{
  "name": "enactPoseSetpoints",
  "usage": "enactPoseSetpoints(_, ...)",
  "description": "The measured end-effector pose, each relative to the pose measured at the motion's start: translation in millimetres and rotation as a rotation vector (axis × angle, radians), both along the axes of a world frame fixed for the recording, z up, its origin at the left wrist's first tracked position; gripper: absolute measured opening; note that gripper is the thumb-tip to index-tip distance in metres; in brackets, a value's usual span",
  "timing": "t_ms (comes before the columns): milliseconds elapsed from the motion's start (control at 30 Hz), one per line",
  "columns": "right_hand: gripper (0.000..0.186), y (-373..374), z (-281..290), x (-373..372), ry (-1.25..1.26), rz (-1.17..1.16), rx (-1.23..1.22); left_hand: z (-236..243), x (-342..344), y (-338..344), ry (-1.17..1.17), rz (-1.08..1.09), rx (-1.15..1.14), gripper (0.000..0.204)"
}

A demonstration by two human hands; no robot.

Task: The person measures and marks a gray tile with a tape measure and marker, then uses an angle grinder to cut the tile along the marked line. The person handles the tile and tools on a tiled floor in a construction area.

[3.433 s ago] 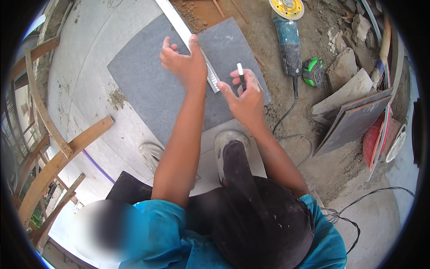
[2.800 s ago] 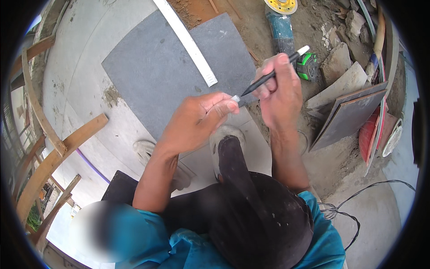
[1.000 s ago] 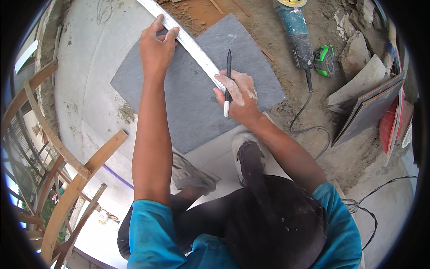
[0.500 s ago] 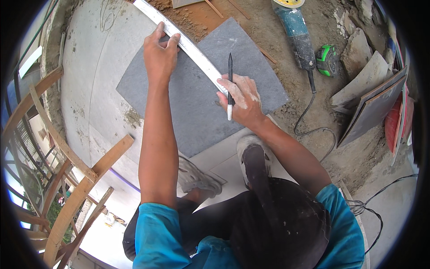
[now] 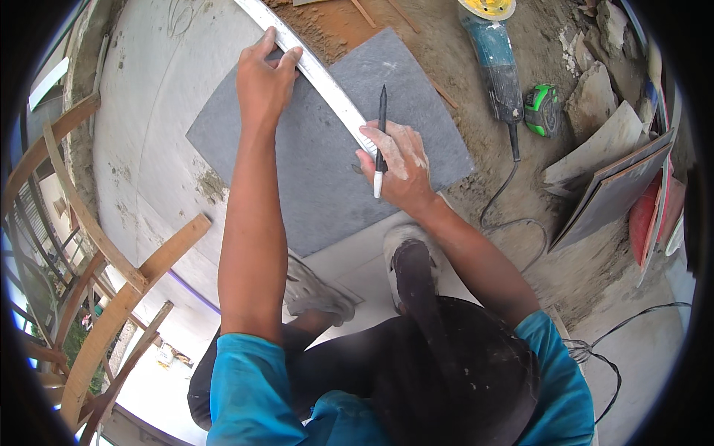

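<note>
A dark grey square tile [image 5: 312,178] lies in front of me, set crosswise. Across it runs a long white metal bar [image 5: 320,83], slanting from the far left toward the tile's middle. My left hand [image 5: 265,85] is closed on the bar's far stretch, thumb and fingers at its edges. Dusted with pale powder, my right hand [image 5: 405,165] pinches the near end of the bar. A black marker with a white end [image 5: 381,137] is tucked between that hand's fingers, its dark tip pointing away from me. Part of the bar's near end is hidden by the fingers.
An angle grinder [image 5: 494,67] with a yellow disc lies at the far right, its cord trailing toward me. Beside it sits a green and black tape measure [image 5: 542,110]. Broken tile pieces [image 5: 610,182] lean at the right. Curved wooden strips [image 5: 141,290] stand at the left.
The view has shifted slightly, moving the surroundings a little to the left. Both hands keep their hold on the bar, and the marker stays in my right hand.
</note>
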State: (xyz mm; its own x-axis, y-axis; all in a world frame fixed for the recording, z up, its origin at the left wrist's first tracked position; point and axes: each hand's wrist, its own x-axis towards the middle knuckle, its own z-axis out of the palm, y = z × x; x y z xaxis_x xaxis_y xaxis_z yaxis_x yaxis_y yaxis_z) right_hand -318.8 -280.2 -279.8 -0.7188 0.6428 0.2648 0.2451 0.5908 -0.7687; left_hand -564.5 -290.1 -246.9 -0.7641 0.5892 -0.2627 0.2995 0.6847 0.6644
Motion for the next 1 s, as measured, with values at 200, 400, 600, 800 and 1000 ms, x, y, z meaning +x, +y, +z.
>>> enactPoseSetpoints(200, 0.039, 24, 14, -10, 0.140, -0.046, -0.025, 6, 3, 4, -0.026, 0.038, 0.006, 0.058)
enactPoseSetpoints(400, 0.034, 103, 21, -76, 0.264, -0.025, -0.287, 3, 3, 6, -0.002, 0.043, -0.004, 0.058)
enactPoseSetpoints(600, 0.004, 114, 38, -136, 0.286, -0.140, -0.386, -2, 1, 7, 0.012, 0.052, 0.087, 0.055)
enactPoseSetpoints(800, 0.007, 111, 15, -147, 0.380, -0.145, -0.394, 2, 3, 8, -0.014, 0.067, 0.027, 0.057)
enactPoseSetpoints(1000, 0.007, 109, 10, -149, 0.361, -0.180, -0.464, 1, -5, 9, -0.031, -0.004, 0.079, 0.068)
